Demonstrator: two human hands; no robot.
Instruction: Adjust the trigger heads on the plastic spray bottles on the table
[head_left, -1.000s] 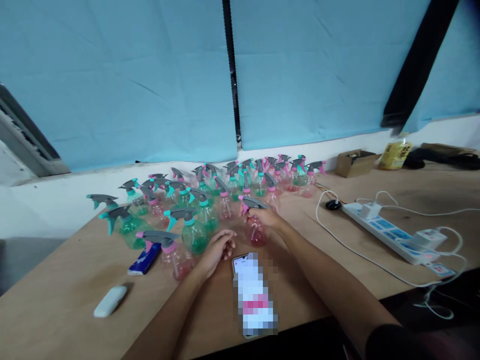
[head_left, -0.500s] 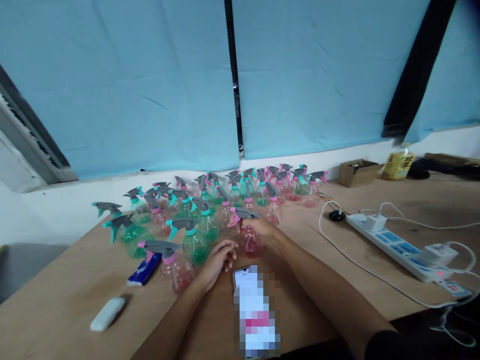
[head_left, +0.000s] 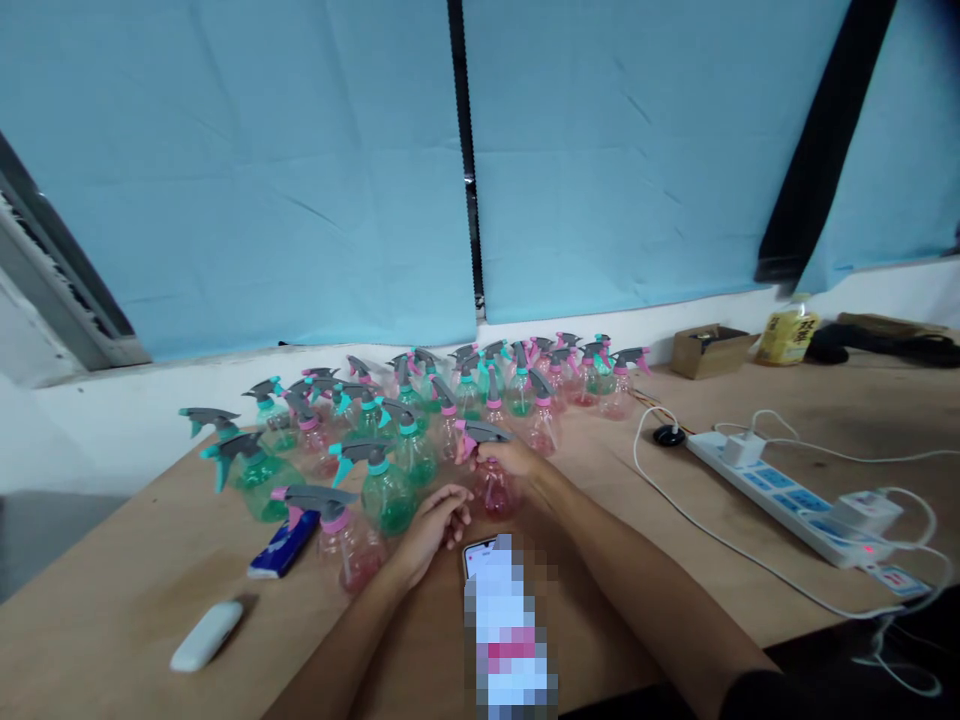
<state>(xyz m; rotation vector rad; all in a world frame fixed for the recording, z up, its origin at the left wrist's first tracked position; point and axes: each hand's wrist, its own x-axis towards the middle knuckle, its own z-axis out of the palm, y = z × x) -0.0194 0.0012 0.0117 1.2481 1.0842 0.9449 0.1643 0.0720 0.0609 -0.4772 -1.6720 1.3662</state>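
Note:
My right hand (head_left: 507, 460) is closed around the neck of a pink spray bottle (head_left: 496, 492) with a grey and pink trigger head. The bottle stands upright on the wooden table. My left hand (head_left: 442, 520) rests just left of it, fingers loosely curled; whether anything lies within them is hidden. Beside my left wrist stand another pink spray bottle (head_left: 352, 550) and a green spray bottle (head_left: 388, 496). A phone (head_left: 487, 560) with a lit, partly blurred screen lies between my forearms.
Several more green and pink spray bottles crowd the table towards the wall. At the left lie a blue packet (head_left: 285, 545) and a white case (head_left: 207, 636). To the right are a power strip (head_left: 780, 495) with cables, a cardboard box (head_left: 709, 352) and a yellow-labelled bottle (head_left: 787, 332).
The whole view has shifted slightly. Both hands keep nearly the same positions, and the right hand still grips the pink spray bottle.

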